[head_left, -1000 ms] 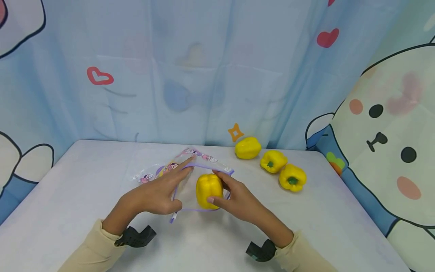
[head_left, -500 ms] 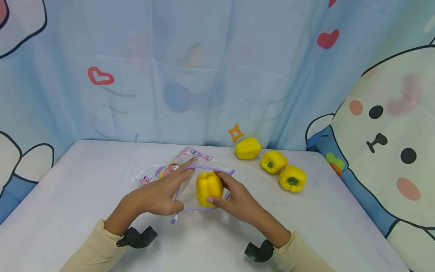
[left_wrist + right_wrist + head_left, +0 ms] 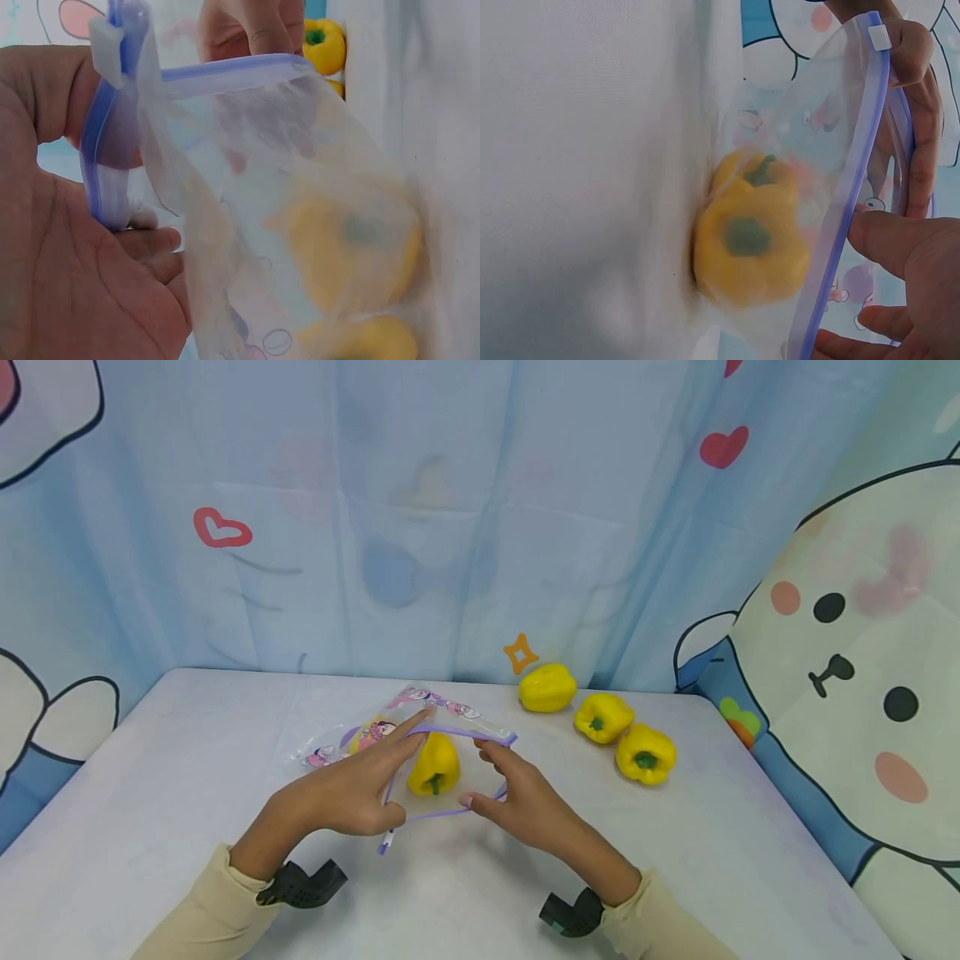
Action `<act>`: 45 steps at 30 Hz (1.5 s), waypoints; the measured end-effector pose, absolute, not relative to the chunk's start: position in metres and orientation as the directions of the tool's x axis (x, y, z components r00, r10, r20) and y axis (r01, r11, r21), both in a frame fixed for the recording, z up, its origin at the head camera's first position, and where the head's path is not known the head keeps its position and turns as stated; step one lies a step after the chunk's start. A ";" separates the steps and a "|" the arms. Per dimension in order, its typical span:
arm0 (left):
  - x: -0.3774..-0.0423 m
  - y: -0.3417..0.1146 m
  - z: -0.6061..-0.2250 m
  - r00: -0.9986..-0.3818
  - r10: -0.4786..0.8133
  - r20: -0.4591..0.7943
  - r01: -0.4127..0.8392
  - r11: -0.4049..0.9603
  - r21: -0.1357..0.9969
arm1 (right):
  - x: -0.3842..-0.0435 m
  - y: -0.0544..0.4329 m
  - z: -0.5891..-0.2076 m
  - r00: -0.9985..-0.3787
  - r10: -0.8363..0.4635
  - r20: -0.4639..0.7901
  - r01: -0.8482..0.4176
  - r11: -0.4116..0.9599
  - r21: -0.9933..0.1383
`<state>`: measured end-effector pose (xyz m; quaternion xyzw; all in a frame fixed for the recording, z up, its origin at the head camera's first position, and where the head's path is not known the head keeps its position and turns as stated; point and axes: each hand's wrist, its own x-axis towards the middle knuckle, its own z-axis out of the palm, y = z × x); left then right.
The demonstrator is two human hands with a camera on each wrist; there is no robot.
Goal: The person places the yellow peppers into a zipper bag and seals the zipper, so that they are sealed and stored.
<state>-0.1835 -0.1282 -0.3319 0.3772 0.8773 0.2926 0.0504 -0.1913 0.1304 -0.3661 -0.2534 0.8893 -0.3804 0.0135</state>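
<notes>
A clear zip bag [image 3: 476, 789] with a purple rim and cartoon print lies on the table, mouth toward me. My left hand [image 3: 352, 789] holds its left side, thumb at the rim near the white slider [image 3: 107, 51], index finger stretched over the top. Inside sits a yellow bell pepper [image 3: 437, 764], stem toward me. A second yellow pepper [image 3: 780, 172] shows behind it through the plastic in the right wrist view. My right hand [image 3: 521, 797] is at the right of the mouth, thumb and fingers spread apart, touching the rim and holding no pepper.
Three more yellow bell peppers lie at the back right of the white table [image 3: 720, 860]: one by the far edge [image 3: 547, 687], one in the middle [image 3: 603, 717] and one nearest me [image 3: 647, 752]. A printed blue curtain [image 3: 420, 527] hangs behind.
The right hand has let go of the pepper, which has moved left and deeper into the bag, turning its stem toward me. The left hand stays almost still.
</notes>
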 end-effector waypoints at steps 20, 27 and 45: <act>-0.178 -0.135 -0.318 -0.696 0.687 0.211 0.671 0.515 0.534 | -0.177 0.134 -0.342 -0.835 -0.455 0.311 -0.535 0.535 -0.653; -0.171 -0.137 -0.307 -0.655 0.707 0.267 0.714 0.463 0.525 | -0.164 0.141 -0.323 -0.808 -0.473 0.353 -0.577 0.513 -0.635; -0.177 -0.134 -0.317 -0.649 0.714 0.263 0.694 0.413 0.589 | -0.177 0.168 -0.313 -0.700 -0.580 0.417 -0.658 0.298 -0.691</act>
